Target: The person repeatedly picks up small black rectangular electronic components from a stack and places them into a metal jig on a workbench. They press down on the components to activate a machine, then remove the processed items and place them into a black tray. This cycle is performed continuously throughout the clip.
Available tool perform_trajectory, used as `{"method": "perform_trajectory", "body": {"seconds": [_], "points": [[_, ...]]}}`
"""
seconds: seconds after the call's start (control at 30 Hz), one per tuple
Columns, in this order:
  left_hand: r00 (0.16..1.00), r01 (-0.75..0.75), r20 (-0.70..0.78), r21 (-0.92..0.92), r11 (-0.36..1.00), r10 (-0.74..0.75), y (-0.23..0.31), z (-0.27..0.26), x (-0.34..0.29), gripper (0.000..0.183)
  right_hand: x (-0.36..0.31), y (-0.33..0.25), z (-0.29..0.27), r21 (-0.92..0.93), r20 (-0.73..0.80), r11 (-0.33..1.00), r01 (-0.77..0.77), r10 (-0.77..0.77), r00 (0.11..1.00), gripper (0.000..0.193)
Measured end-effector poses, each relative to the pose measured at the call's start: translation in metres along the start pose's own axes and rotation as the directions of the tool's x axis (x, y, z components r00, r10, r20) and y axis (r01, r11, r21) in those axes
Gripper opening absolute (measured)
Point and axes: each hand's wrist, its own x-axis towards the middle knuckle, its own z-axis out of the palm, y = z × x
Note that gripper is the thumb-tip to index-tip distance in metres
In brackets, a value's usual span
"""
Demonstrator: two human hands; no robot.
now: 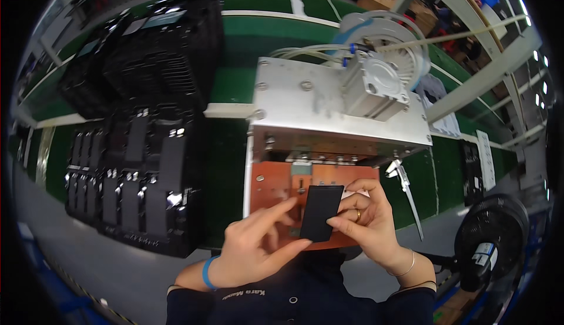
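A thin black rectangular panel [321,214], like a small screen, is tilted in front of me. My right hand [369,219] pinches its right edge between thumb and fingers. Beside the panel's left edge is my left hand [258,240], thumb and fingers spread, the thumb tip close to the lower corner; whether it touches I cannot tell. Just behind the panel stands a metal press fixture [311,96] with an orange base plate [267,193], part of which my hands and the panel hide.
Left of the fixture lies a black tray [147,190] holding several dark panels, with stacked black trays [158,55] behind. A caliper [405,193] lies right of the fixture. An air cylinder [376,84] with tubes tops the fixture. A black fan [490,237] stands at the right.
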Motion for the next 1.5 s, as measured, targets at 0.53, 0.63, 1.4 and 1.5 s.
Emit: {"method": "perform_trajectory", "body": {"seconds": [0.53, 0.63, 1.4, 1.5], "points": [[0.905, 0.120, -0.417, 0.432, 0.894, 0.080, 0.005, -0.167, -0.002, 0.033, 0.065, -0.018, 0.104, -0.565, 0.708, 0.213, 0.797, -0.371, 0.601, 0.052], [0.883, 0.277, -0.451, 0.271, 0.922, -0.132, -0.034, -0.253, 0.020, 0.031, 0.109, 0.009, 0.129, -0.492, 0.833, -0.065, 0.868, -0.325, 0.448, 0.046], [0.915, -0.068, -0.124, 0.890, 0.451, 0.383, 0.020, -0.162, -0.020, 0.039, 0.002, 0.000, -0.027, -0.792, 0.607, -0.326, 0.517, -0.521, 0.601, 0.038], [0.857, -0.391, 0.157, 0.818, 0.422, 0.491, 0.014, -0.108, -0.049, 0.026, -0.006, 0.013, -0.027, -0.839, 0.530, -0.162, 0.520, -0.462, 0.711, 0.034]]}}
